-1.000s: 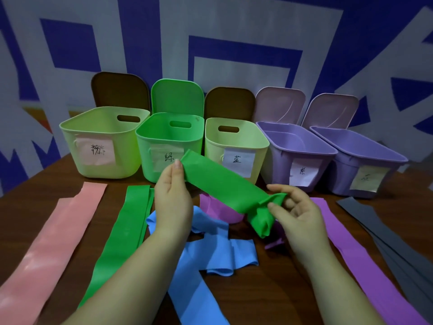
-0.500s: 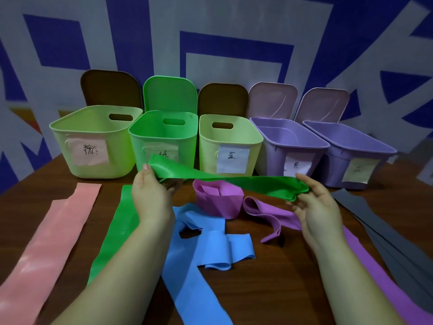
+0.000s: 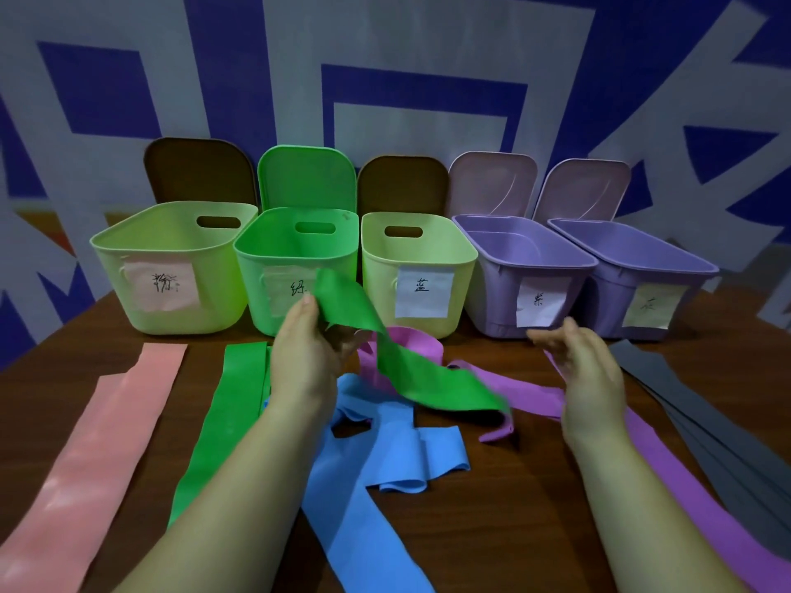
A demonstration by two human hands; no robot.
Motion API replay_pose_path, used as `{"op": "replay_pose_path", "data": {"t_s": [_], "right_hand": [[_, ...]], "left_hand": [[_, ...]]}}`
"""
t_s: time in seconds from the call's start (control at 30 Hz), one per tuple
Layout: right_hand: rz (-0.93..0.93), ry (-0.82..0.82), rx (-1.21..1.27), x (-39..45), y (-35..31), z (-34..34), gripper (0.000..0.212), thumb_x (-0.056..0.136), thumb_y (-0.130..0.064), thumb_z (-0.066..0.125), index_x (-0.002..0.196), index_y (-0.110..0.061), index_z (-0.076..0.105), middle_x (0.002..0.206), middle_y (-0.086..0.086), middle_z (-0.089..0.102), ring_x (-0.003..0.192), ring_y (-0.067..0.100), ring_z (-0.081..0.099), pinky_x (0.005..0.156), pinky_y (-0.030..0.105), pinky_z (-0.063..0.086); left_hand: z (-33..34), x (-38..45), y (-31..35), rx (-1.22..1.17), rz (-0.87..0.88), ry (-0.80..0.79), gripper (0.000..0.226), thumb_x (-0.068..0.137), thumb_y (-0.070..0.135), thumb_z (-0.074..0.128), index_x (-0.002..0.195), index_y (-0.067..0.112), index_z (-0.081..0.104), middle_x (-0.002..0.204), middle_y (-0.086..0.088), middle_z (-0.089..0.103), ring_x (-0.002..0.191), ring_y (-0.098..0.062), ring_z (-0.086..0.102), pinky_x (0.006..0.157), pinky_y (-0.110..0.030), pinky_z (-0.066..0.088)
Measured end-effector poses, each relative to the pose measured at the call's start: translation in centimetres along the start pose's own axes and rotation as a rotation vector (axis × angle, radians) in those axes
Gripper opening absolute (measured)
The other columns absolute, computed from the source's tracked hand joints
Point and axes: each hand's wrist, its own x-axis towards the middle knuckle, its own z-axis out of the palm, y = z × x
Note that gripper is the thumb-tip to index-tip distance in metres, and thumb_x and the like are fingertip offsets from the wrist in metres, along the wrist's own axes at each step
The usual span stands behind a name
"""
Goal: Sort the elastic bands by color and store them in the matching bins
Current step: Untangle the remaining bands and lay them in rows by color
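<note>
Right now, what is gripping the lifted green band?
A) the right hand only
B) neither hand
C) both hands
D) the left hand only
D: the left hand pinches the green band by its upper end, while the right hand is open beside it, holding nothing.

Rear wall (image 3: 406, 44): grey-white, bold dark-blue geometric bands and blocks; small orange-red patch (image 3: 64, 237) at left. Table (image 3: 492, 507): dark brown wood grain, matte, extends to wall. Lighting dim, even, bluish cast.
</note>
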Motion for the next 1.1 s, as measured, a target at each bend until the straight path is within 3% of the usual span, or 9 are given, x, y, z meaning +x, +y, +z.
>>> {"op": "replay_pose_path", "data": {"t_s": [0.1,0.23,0.33,0.5,0.63,0.73,0.9,0.97,1.1], "right_hand": [[-0.131,-0.201,-0.096,-1.5,-0.4,1.4,0.02,0.083,-0.027,0.064,0.092,-0.01,0.062,0.092,0.0,0.066,0.083,-0.008,0.06,0.076,0.007,0.043],[-0.218,-0.592,-0.193,-3.7,-0.2,3.5,0.042,0.074,-0.048,0.061,0.113,-0.031,0.057,0.12,-0.01,0.062,0.115,0.005,0.055,0.097,0.019,0.044],[-0.155,-0.687,-0.08,-4.5,-0.6,4.1,0.032,0.077,-0.037,0.066,0.107,-0.026,0.061,0.106,-0.013,0.068,0.102,0.005,0.061,0.085,0.017,0.048],[-0.061,-0.694,-0.071,-4.3,-0.6,3.6,0.007,0.077,-0.021,0.068,0.074,-0.017,0.063,0.072,-0.003,0.07,0.07,0.006,0.063,0.063,0.02,0.05],[0.029,-0.803,-0.128,-4.7,-0.6,3.9,0.015,0.08,-0.004,0.071,0.083,-0.018,0.066,0.07,-0.008,0.071,0.068,0.002,0.064,0.061,0.018,0.049],[0.026,-0.814,-0.305,-4.7,-1.0,3.5,0.015,0.079,-0.011,0.074,0.079,-0.024,0.067,0.064,-0.015,0.068,0.061,-0.004,0.061,0.056,0.014,0.045],[-0.122,-0.718,-0.752,-3.0,-0.4,1.9,0.012,0.081,-0.031,0.073,0.074,-0.031,0.064,0.073,-0.007,0.067,0.069,0.009,0.063,0.065,0.031,0.05],[-0.086,-0.699,-0.772,-2.5,-0.2,1.3,0.009,0.083,-0.032,0.07,0.077,-0.027,0.066,0.08,-0.003,0.07,0.065,0.019,0.068,0.066,0.04,0.056],[-0.086,-0.656,-0.799,-1.8,0.2,0.7,0.012,0.086,-0.031,0.067,0.075,-0.029,0.062,0.094,0.003,0.058,0.061,0.02,0.069,0.063,0.037,0.057]], "left_hand": [[0.7,-1.0,-0.4,0.094,-0.06,-0.217,0.029,0.101,0.019,0.031,0.104,0.009,0.058,0.094,-0.009,0.067,0.081,-0.017,0.065,0.066,-0.028,0.056],[1.6,-3.6,-0.5,0.231,-0.107,-0.508,0.022,0.09,0.019,0.043,0.084,0.008,0.062,0.071,-0.002,0.069,0.063,-0.01,0.064,0.058,-0.021,0.052],[1.9,-4.5,-0.6,0.338,-0.001,-0.618,0.019,0.088,0.022,0.054,0.082,0.006,0.063,0.071,-0.011,0.059,0.061,-0.014,0.053,0.057,-0.022,0.044],[1.6,-4.0,-1.1,0.461,0.287,-0.434,0.034,0.089,0.028,0.043,0.071,0.001,0.053,0.061,-0.003,0.046,0.057,-0.011,0.042,0.051,-0.022,0.036],[1.1,-3.5,-1.2,0.507,0.409,-0.315,0.038,0.092,0.029,0.041,0.071,-0.002,0.047,0.059,0.001,0.045,0.058,-0.013,0.04,0.054,-0.029,0.034],[0.9,-3.1,-0.9,0.493,0.469,-0.229,0.037,0.093,0.031,0.04,0.073,0.001,0.049,0.064,-0.008,0.044,0.062,-0.018,0.041,0.056,-0.035,0.036],[0.0,-2.0,1.1,0.355,0.531,0.071,0.032,0.101,0.023,0.035,0.072,0.018,0.047,0.069,0.004,0.045,0.061,-0.003,0.042,0.057,-0.02,0.036],[-0.6,-1.1,1.7,0.281,0.5,0.184,0.033,0.103,0.021,0.033,0.073,0.02,0.048,0.07,0.006,0.046,0.06,0.001,0.043,0.058,-0.016,0.037],[-1.8,0.3,1.8,0.188,0.438,0.333,0.032,0.103,0.025,0.034,0.078,0.022,0.054,0.076,0.007,0.054,0.067,-0.001,0.05,0.068,-0.021,0.043]]}}
